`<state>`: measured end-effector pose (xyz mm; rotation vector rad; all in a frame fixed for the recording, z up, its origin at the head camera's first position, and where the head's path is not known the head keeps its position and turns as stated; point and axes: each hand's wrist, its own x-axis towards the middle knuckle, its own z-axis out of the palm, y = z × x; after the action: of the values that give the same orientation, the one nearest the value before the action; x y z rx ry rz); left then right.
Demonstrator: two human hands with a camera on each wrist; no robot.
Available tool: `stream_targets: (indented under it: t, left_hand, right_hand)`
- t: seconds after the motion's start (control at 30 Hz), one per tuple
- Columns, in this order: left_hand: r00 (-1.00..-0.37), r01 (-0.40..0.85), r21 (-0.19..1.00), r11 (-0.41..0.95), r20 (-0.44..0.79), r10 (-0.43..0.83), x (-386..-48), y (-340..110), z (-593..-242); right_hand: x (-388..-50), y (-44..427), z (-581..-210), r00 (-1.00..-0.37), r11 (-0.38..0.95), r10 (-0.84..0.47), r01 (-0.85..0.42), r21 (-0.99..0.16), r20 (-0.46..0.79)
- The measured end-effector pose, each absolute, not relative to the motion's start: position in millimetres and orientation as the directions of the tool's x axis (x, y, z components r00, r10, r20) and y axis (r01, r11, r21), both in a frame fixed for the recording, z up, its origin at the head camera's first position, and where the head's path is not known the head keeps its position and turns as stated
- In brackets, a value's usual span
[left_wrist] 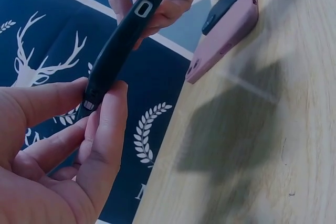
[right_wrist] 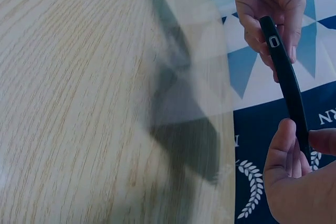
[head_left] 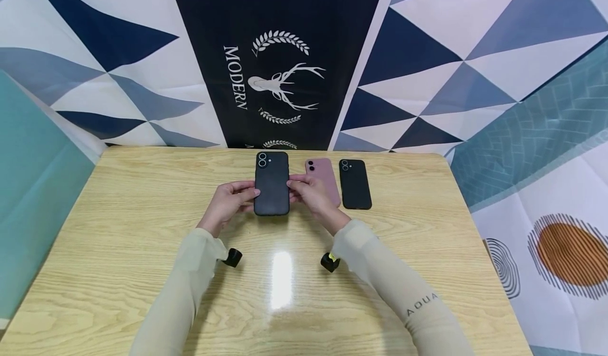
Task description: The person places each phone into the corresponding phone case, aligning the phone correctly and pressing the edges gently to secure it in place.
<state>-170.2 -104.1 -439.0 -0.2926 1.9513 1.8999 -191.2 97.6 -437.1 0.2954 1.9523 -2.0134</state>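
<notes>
A black phone case with two ringed camera openings is held up above the table, its back towards the head view. My left hand pinches its left edge between thumb and fingers. On the opposite edge my right hand grips it the same way. From the left wrist, the case appears edge-on and slightly curved, with a port opening in its lower rim. The right wrist view also has the case edge-on, between both hands. Whether a phone is inside, I cannot tell.
Beside my right hand, a pink phone case lies on the wooden table, partly covered by that hand. A second black phone case lies to its right. Patterned cloth hangs behind the table's far edge.
</notes>
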Motion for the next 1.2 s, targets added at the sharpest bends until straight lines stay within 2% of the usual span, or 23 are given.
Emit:
stream_targets:
  t: [0.5, 1.2]
  left_hand:
    - [-0.901, -0.414, 0.909, 0.051, -0.417, 0.118, -175, -102, -445]
    - [-0.896, -0.424, 0.892, 0.157, -0.438, 0.07, -194, -95, -465]
  right_hand:
    - [-197, 96, -443, -0.922, 0.022, -0.086, 0.377, -0.926, -0.377]
    - [-211, 92, -464, -0.91, 0.048, -0.015, 0.414, -0.909, -0.415]
